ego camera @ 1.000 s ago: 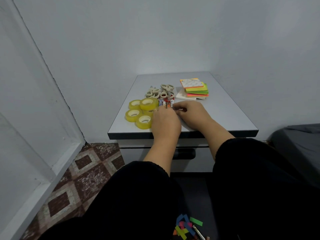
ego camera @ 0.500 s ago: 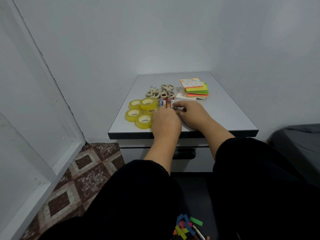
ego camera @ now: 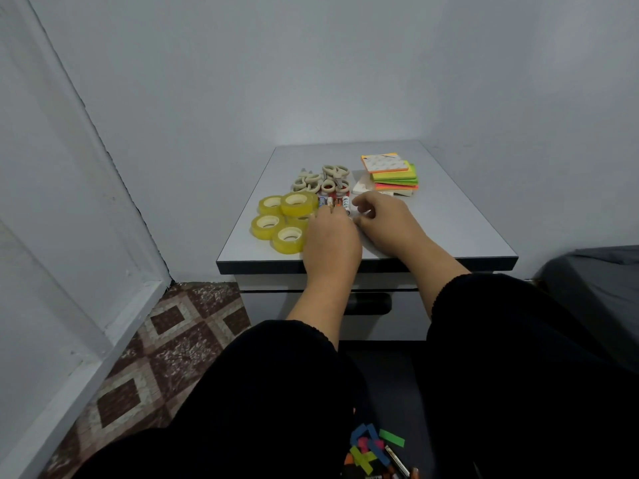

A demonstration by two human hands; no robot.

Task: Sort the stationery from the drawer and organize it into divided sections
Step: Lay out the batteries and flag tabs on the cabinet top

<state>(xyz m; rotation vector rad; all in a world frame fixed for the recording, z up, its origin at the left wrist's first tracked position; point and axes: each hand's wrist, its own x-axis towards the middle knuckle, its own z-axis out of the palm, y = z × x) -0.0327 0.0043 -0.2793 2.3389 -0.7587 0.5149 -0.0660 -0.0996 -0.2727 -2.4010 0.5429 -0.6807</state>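
Note:
On the grey tabletop (ego camera: 449,219) stands a row of small glue sticks (ego camera: 332,201). My left hand (ego camera: 330,242) lies over the row's near side, its fingers reaching forward onto the sticks and hiding their near ends. My right hand (ego camera: 385,221) sits beside it, with curled fingers and thumb pinching at the rightmost stick. Several yellow tape rolls (ego camera: 273,216) lie just left of my left hand. Beige-handled scissors (ego camera: 321,179) are heaped behind the sticks. A stack of bright sticky notes (ego camera: 394,174) lies at the back right, with a white block (ego camera: 362,187) beside it.
A closed drawer with a dark handle (ego camera: 368,304) sits under the tabletop. Coloured paper strips and a pen (ego camera: 371,451) lie low in view between my knees. A wall and white frame (ego camera: 86,271) close the left side; dark furniture (ego camera: 594,288) stands at the right.
Both hands stay at the glue sticks. My right hand's fingers have shifted slightly toward the right end of the row; nothing else moved.

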